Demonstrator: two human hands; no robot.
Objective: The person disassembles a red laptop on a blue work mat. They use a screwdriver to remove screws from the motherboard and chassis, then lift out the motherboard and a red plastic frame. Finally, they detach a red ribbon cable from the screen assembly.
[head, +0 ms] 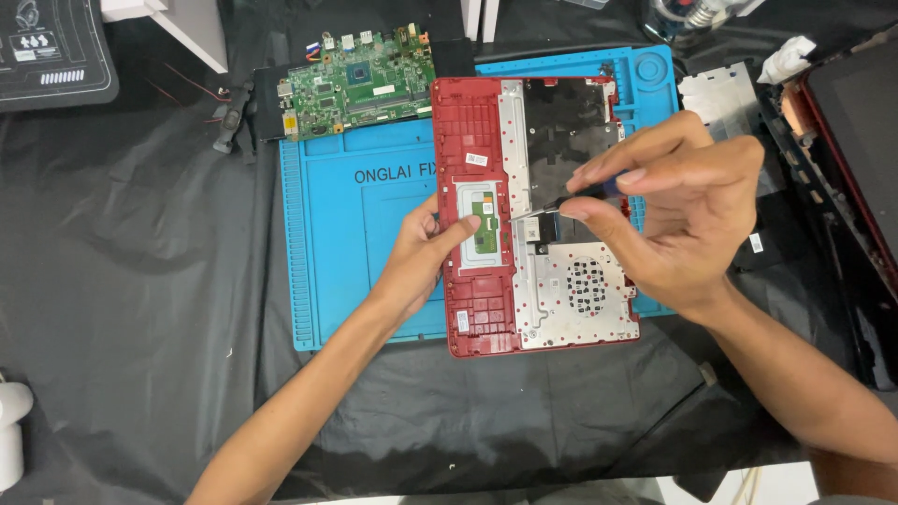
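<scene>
Right hand (678,210) up top, fingers pressed together in a tight grip around a slim dark screwdriver (580,194), thumb and forefinger pinching the handle, the tip angled down and left onto the metal plate near the middle of the red laptop shell (477,122). Left hand (421,257) is on the shell's left edge, grip closed over that rim, thumb laid flat on the green touchpad board (484,234) and the fingers tucked under the edge, out of view.

The shell lies inside-up, long side running away from the person, with a silvery metal keyboard plate (575,299) covering its right half and a round patch of holes low on that plate. It rests on a blue repair mat (346,234), overhanging the mat's near edge.

At the mat's far left corner, partly on it, a green motherboard (360,79) lies well apart from both hands. On the right, a dark laptop part with a red rim (856,159) sits at the frame edge. Black sheeting (131,281) covers the counter underneath everything.
</scene>
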